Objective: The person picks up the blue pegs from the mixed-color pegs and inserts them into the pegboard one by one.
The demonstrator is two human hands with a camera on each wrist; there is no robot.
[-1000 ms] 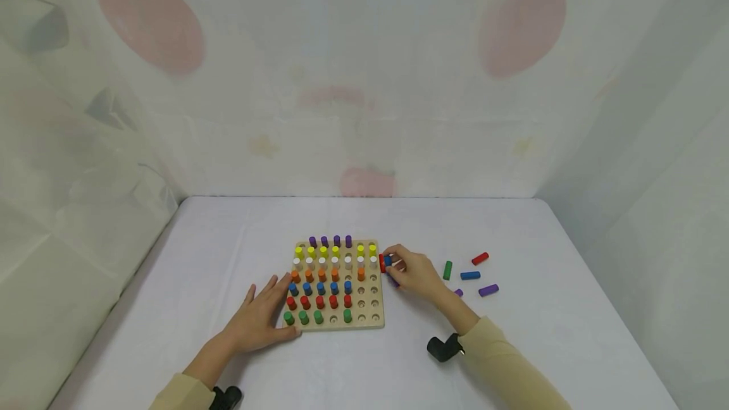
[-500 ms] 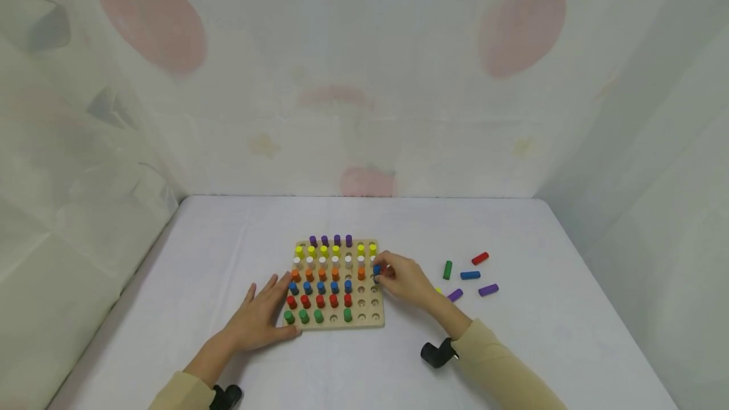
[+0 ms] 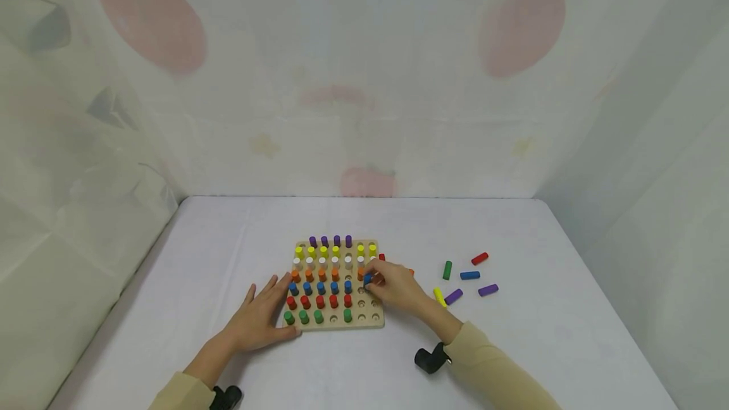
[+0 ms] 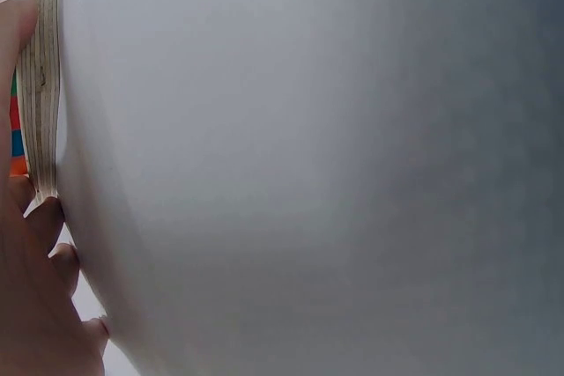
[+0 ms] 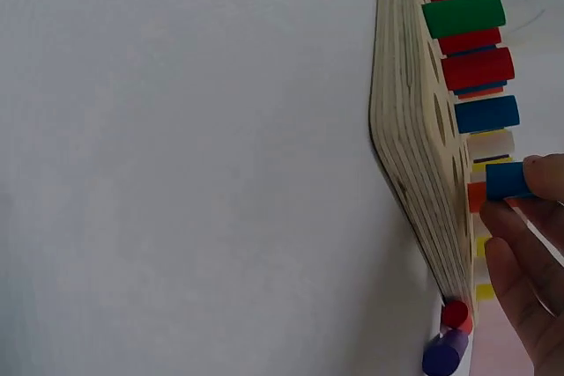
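A square wooden pegboard (image 3: 367, 326) bears rows of upright pegs in green, red, blue, orange, white, yellow and purple. Between thumb and fingertips my right hand (image 3: 395, 286) pinches a blue peg (image 3: 367, 279) over the board's right part, near holes in the blue row. In the right wrist view the held blue peg (image 5: 506, 180) points toward the board's face, its other end covered by the thumb. My left hand (image 3: 256, 320) lies at the board's left side, fingers spread along the edge and thumb at the near corner; the left wrist view shows the thumb against the wooden edge (image 4: 40, 85).
Loose pegs lie right of the board: a green peg (image 3: 447, 270), a red peg (image 3: 480, 258), a blue peg (image 3: 470, 275), purple pegs (image 3: 488, 290) and a yellow peg (image 3: 439, 297). A red peg (image 5: 456, 315) and a purple peg (image 5: 445, 354) lie close by the board's edge.
My right hand has moved left with the blue peg, from beside the board's right edge to over its holes. The yellow peg has come into sight. My left hand stays in place.
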